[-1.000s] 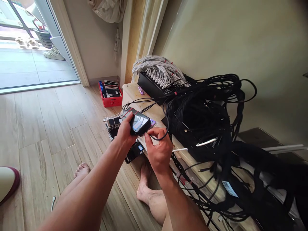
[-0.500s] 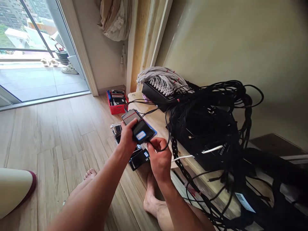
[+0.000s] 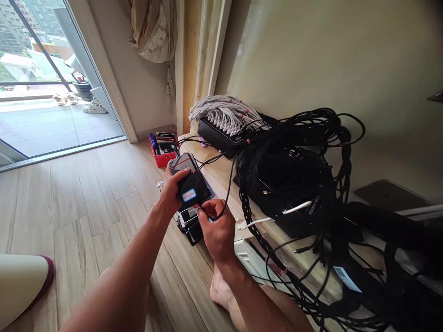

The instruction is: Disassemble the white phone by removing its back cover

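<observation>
My left hand [image 3: 173,186] is closed around a dark smartphone [image 3: 197,184] with a white-and-blue label near its lower end. The thumb lies across the screen side. At the phone's bottom edge, my right hand [image 3: 217,228] pinches the end of a black charging cable [image 3: 229,186], which loops up toward the bench. Whether the plug sits inside the phone's port cannot be made out. Below the hands, a stack of phones [image 3: 188,216] is partly hidden by my wrist and fingers.
A red basket [image 3: 165,159] full of phones stands on the floor by the wall. On the pale bench are a black box [image 3: 219,138] with white cables [image 3: 228,110] and a large tangle of black cables [image 3: 294,166]. A white cable [image 3: 259,222] hangs over the bench edge.
The view has shifted slightly, and both hands with the phone appear a little further left. The left hand keeps its hold, and the right stays at the phone's lower edge with the cable.
</observation>
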`<state>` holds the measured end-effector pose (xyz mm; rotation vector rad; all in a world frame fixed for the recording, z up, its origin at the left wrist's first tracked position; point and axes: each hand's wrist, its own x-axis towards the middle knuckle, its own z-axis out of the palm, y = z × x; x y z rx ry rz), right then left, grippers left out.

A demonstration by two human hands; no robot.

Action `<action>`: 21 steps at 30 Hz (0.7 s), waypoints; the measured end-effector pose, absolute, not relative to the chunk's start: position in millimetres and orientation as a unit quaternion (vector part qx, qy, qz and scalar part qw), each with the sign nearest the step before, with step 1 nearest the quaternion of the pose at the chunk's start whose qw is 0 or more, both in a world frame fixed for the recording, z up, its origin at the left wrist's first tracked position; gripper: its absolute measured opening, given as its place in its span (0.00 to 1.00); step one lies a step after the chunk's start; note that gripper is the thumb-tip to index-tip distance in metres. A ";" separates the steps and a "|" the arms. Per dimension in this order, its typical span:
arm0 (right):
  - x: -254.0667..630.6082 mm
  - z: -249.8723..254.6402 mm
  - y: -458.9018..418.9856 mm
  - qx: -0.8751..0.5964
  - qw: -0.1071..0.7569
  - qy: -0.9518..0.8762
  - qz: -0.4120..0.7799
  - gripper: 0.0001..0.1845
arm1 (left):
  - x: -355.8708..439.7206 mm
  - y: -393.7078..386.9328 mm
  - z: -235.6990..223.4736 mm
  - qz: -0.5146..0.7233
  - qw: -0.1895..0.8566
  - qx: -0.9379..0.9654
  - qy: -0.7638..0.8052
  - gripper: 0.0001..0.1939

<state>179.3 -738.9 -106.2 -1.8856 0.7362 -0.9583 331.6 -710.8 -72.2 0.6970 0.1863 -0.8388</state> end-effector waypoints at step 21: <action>175.4 -91.3 -752.7 -0.796 0.313 0.231 -0.464 0.03 | 324.9 -727.2 -80.6 -0.393 0.817 0.394 0.147 0.08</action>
